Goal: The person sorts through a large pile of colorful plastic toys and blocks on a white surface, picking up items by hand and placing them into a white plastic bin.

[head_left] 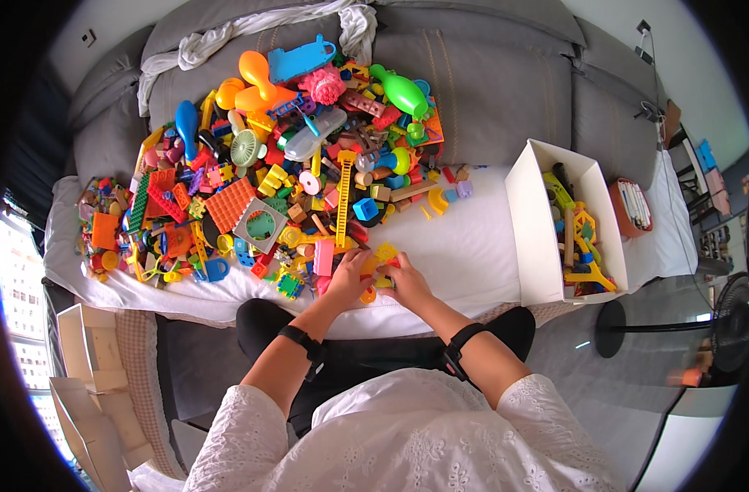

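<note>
Both my hands are close together at the near right edge of a large heap of toys on a white-covered sofa seat. My left hand has its fingers closed at a small orange-yellow piece. Facing it, my right hand is closed with bent fingers around small yellow and red pieces. A yellow gear-shaped toy piece shows just beyond the fingertips. Below the fingers an orange round piece is partly visible. The fingers hide much of what is held. A pink block lies left of my left hand.
A tall white box with several mostly yellow toys inside stands at the right. Beside it is a reddish bin of white items. A yellow toy ladder lies on the heap. Cardboard boxes sit lower left; a black fan stands far right.
</note>
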Demonstrator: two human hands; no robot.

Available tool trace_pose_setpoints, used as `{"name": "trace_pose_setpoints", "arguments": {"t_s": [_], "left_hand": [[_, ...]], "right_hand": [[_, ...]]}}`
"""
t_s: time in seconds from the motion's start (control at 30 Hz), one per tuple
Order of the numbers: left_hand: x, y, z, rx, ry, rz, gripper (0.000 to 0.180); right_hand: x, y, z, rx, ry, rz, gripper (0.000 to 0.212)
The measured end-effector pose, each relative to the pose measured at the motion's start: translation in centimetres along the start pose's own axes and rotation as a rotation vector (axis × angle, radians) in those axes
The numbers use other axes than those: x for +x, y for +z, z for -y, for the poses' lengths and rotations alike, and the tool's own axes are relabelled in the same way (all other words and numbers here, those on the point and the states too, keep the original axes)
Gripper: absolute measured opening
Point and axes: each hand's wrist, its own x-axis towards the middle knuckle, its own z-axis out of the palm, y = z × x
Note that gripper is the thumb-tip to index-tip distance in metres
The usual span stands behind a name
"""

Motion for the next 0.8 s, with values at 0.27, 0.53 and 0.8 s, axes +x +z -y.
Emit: {"name": "trace_pose_setpoints", "arguments": {"t_s": [0.27, 0.53, 0.8], "left_hand": [[2.1, -0.2, -1.1, -0.340, -0.467, 0.090, 0.034], [7.0, 1.6, -10.8, -0.632, -0.638, 0.280, 0.023], [16.1, 12.9, -29.3, -1.243, -0.363, 0.758, 0.062]], "right_hand": [[-0.5, -1.9, -2.7, 0.089, -0.035, -0.196, 0.035], [-4.5, -14.4, -2.3, 0.317, 0.074, -0.326, 0.038], [-12.9, -30.0, -9.3, 0.154, 0.307, -0.862, 0.052]]}}
